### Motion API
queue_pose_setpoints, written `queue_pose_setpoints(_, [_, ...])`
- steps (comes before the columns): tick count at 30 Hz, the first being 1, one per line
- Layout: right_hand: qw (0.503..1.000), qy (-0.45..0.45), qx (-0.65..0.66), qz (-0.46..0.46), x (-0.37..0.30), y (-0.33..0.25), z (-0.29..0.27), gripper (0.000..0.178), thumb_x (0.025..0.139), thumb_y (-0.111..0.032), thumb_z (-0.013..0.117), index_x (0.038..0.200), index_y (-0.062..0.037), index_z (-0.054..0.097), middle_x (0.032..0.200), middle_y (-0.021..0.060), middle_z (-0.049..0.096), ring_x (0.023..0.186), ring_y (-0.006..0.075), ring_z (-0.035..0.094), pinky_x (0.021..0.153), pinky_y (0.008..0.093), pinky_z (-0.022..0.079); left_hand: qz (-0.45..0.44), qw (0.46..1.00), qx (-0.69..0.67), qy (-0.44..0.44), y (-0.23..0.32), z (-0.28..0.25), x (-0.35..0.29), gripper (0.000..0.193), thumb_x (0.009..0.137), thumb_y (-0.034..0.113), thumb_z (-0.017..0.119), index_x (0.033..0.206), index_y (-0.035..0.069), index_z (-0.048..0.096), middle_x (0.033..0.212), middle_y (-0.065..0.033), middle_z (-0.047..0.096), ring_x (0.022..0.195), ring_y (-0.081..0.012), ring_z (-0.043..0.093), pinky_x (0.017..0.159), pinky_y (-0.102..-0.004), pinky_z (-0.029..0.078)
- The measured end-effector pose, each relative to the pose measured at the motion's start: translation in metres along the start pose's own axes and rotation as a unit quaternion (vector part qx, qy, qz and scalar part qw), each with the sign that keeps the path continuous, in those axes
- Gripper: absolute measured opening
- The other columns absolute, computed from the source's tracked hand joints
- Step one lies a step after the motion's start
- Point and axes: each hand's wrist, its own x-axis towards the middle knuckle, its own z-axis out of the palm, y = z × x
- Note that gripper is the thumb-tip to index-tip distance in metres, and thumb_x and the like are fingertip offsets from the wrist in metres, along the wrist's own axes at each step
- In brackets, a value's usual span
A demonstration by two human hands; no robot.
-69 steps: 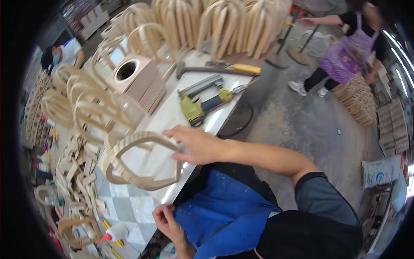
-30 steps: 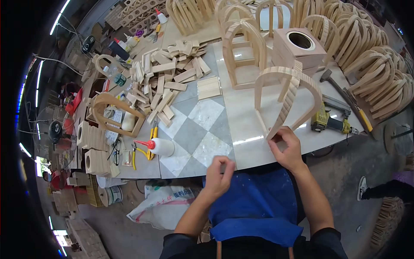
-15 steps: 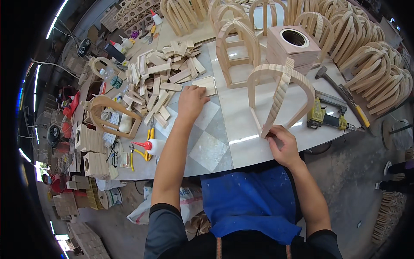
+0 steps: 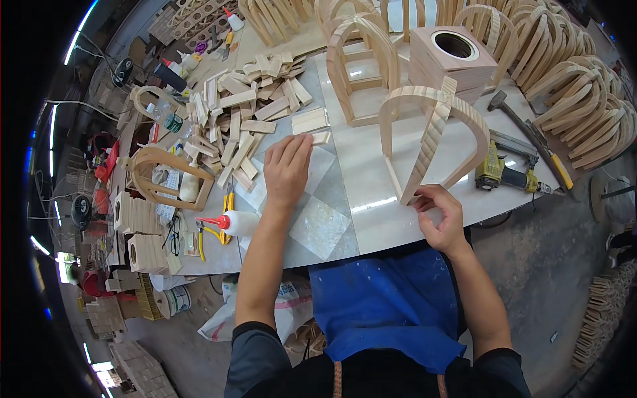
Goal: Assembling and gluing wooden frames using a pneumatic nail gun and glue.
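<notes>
My left hand (image 4: pixel 286 174) is closed, with its fingertips on a thin wooden slat (image 4: pixel 322 138) that sticks out to the right of them. Just beyond lie flat pale slats (image 4: pixel 310 120), side by side on the table. My right hand (image 4: pixel 439 217) has its fingers curled at the near foot of an arched wooden frame (image 4: pixel 424 149); the exact grip there is partly hidden. This frame stands upright on the white board, its curved legs meeting at the top.
A loose heap of slats (image 4: pixel 229 109) lies far left. A white glue bottle (image 4: pixel 240 224) with a red tip rests beside yellow-handled pliers (image 4: pixel 211 233). To the right are a nail gun (image 4: pixel 497 169), a hammer (image 4: pixel 531 132) and a wooden box with a round hole (image 4: pixel 428 63). More arched frames (image 4: pixel 361 73) stand behind.
My left hand has drawn back toward me and slightly left from the flat slats, a thin slat now at its fingertips. The right hand stays at the frame's foot, its fingers slightly shifted.
</notes>
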Motion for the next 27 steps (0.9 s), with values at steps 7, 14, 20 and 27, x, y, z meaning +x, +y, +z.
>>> queue_pose_setpoints(7, [1.000, 0.020, -0.004, 0.004, -0.007, 0.003, -0.001, 0.043, 0.077, 0.007, 0.060, 0.118, 0.0045, 0.071, 0.109, 0.0135, 0.071, 0.081, 0.0193, 0.063, 0.074, 0.0262, 0.054, -0.007, 0.995, -0.052, 0.082, 0.076, -0.069, -0.010, 0.025, 0.090, 0.013, 0.080, 0.115, 0.010, 0.079, 0.117, -0.0016, 0.073, 0.106, -0.0229, 0.065, 0.095, -0.0380, 0.053])
queue_pose_setpoints(14, [0.997, 0.073, -0.010, -0.036, -0.030, -0.016, 0.006, 0.033, 0.086, 0.009, 0.064, 0.117, 0.0030, 0.072, 0.108, 0.0108, 0.070, 0.079, 0.0156, 0.060, 0.071, 0.0238, 0.051, -0.138, 0.950, -0.279, 0.027, 0.167, -0.089, -0.031, 0.027, 0.089, 0.003, 0.074, 0.116, 0.003, 0.076, 0.106, -0.0101, 0.070, 0.096, -0.0276, 0.063, 0.090, -0.0380, 0.052])
queue_pose_setpoints(20, [0.994, 0.036, 0.074, 0.078, -0.066, -0.062, 0.001, 0.029, 0.089, 0.008, 0.071, 0.117, 0.0014, 0.074, 0.108, 0.0093, 0.071, 0.076, 0.0126, 0.058, 0.068, 0.0226, 0.047, -0.197, 0.874, -0.442, -0.053, 0.228, -0.088, -0.054, 0.032, 0.085, -0.003, 0.074, 0.117, 0.001, 0.076, 0.102, -0.0102, 0.070, 0.089, -0.0256, 0.063, 0.084, -0.0354, 0.051])
queue_pose_setpoints(27, [0.994, 0.013, -0.011, 0.108, -0.097, -0.053, -0.040, 0.025, 0.090, 0.006, 0.075, 0.113, -0.0013, 0.076, 0.104, 0.0075, 0.073, 0.071, 0.0124, 0.057, 0.064, 0.0236, 0.045, -0.217, 0.854, -0.449, -0.150, 0.229, -0.080, -0.053, 0.051, 0.088, 0.012, 0.078, 0.136, 0.001, 0.065, 0.130, -0.0185, 0.065, 0.115, -0.0336, 0.062, 0.099, -0.0400, 0.051])
